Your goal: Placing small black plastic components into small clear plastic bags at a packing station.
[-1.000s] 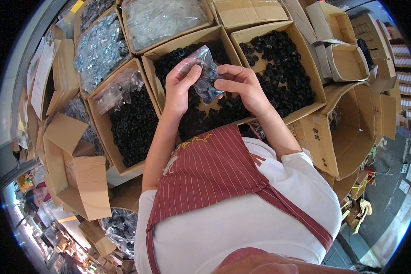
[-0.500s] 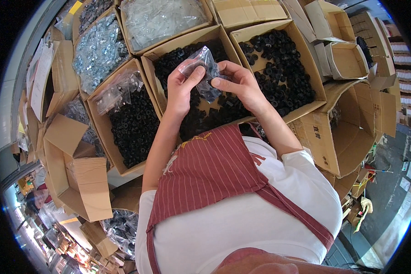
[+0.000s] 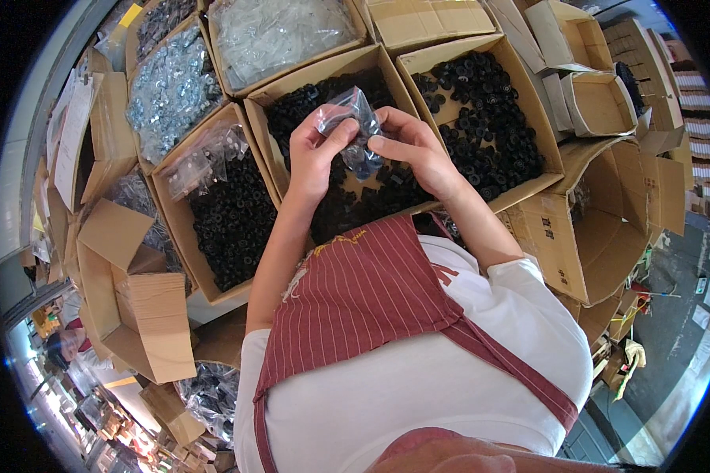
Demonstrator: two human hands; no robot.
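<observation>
Relative to one second earlier, the left thumb had shifted toward the right hand and the bag, previously spread taller, had bunched into a lower, narrower form. The left hand (image 3: 312, 154), at the bag's nine o'clock, and the right hand (image 3: 418, 150), at three, were each clamped on the clear plastic bag (image 3: 360, 160) between thumb and fingers. The bag, glossy, creased and holding dark pieces, was above the central carton (image 3: 315, 75) of brown cardboard with matt black parts. From the bag, small rounded black parts filled a carton (image 3: 448, 112) at three o'clock; a heap of crinkled translucent film (image 3: 284, 35) lay at eleven.
</observation>
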